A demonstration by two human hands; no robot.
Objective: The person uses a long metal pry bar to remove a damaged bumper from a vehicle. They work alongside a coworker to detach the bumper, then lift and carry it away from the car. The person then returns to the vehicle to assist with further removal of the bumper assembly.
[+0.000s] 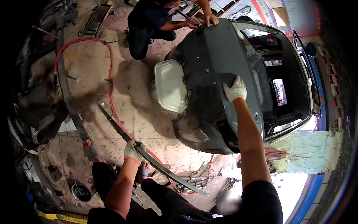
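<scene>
Stained tile floor (87, 89); red hose (111, 67) looped across. Left gloved hand (133, 150): fingers curled firmly round long dark strip (164, 169), held diagonally. Right gloved hand (236, 90): fingers partly extended on grey car-body panel (223, 44); grip cannot be told.

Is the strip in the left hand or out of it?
In: the left hand is wrapped around the strip, which sticks out on both sides.
</scene>
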